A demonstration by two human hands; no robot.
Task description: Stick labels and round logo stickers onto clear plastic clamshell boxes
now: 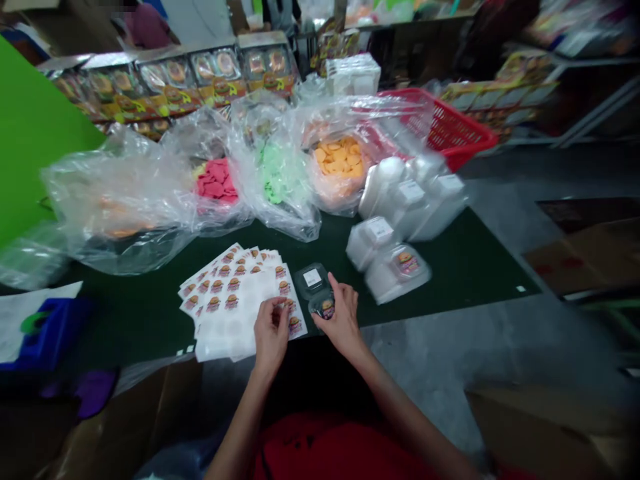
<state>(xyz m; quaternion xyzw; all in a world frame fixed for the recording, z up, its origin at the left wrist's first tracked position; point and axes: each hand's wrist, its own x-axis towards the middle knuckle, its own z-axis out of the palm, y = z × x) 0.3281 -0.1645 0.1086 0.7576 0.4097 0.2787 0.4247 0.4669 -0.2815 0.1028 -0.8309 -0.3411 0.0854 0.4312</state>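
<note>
Here, at the near edge of the dark green table (450,267): left hand (270,337) over the fanned sticker sheets (230,300), fingertips pinched together on the sheets' right side; whether on a peeled sticker or on the sheet's edge, cannot tell. Right hand (343,320) just beside it, fingers curled around a small clear plastic container (317,290), holding it against the table edge; a burger sticker (327,308) already on the part under the thumb, a white label on the open lid behind.

Right of the hands, toward the table's middle: a pile of white lidded containers (395,260), one on the near side bearing the same burger sticker. Along the far side of the table, a row of clear plastic bags: red pieces (216,180), green pieces (274,175), orange pieces (340,159), and a large crumpled bag (115,207) toward the left edge. At the far right corner, a red basket (450,130). Beyond the table's far edge, printed boxes (200,77) in a row. Off the left edge, a blue object (50,330), blurred.
</note>
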